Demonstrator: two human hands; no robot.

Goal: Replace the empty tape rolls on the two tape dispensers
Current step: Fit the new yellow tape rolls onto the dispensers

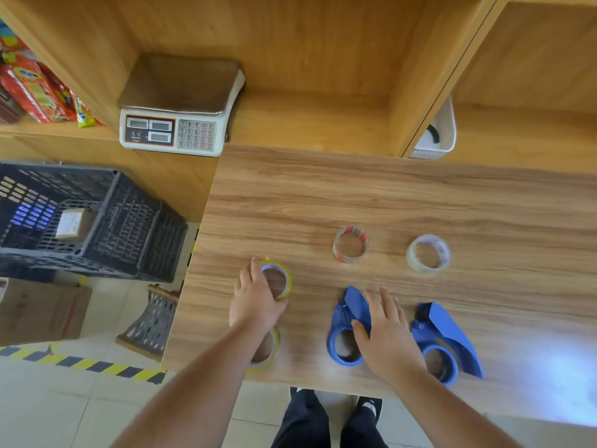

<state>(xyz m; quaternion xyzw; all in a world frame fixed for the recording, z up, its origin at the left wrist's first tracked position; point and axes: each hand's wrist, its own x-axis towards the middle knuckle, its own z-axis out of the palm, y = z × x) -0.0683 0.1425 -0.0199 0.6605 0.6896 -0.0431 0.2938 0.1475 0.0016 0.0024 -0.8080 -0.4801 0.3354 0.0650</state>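
Two blue tape dispensers lie near the table's front edge, the left dispenser (342, 321) and the right dispenser (447, 331). My right hand (387, 334) rests on the left dispenser with its fingers spread. My left hand (255, 302) grips a yellow tape roll (286, 278) lying flat on the table, fingers on its left rim and thumb at its near side. A second yellow roll (271, 349) lies partly hidden under my left wrist. Farther back lie a thin roll with red and grey markings (350, 244) and a nearly clear thin roll (428, 253).
The wooden table (355, 195) ends at its left edge near my left hand. A weighing scale (181, 124) sits at the back left and a white basket (442, 134) at the back right. On the floor to the left stand a black crate (97, 221), a cardboard box (42, 312) and a woven stool (151, 321).
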